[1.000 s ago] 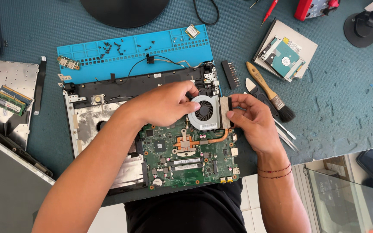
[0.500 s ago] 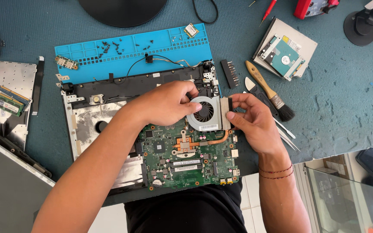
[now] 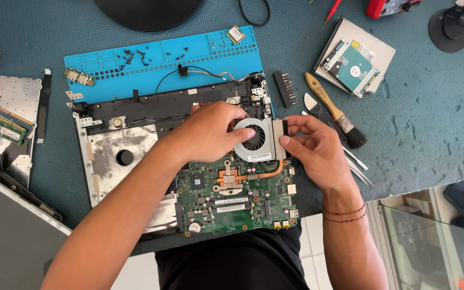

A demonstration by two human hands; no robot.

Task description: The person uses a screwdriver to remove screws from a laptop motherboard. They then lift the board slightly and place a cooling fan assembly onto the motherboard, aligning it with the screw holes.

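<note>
Both hands, left hand (image 3: 210,131) and right hand (image 3: 310,147), are pinched on the round silver cooling fan (image 3: 254,140); the green motherboard (image 3: 237,196) is laid over a worn teal desk (image 3: 436,118).

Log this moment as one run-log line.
left hand: on cooling fan | right hand: grips fan's heatsink end | green motherboard: in open laptop base | brush: right, on table

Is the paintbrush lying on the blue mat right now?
No, the paintbrush lies on the teal table to the right of the laptop, apart from the blue mat.
</note>
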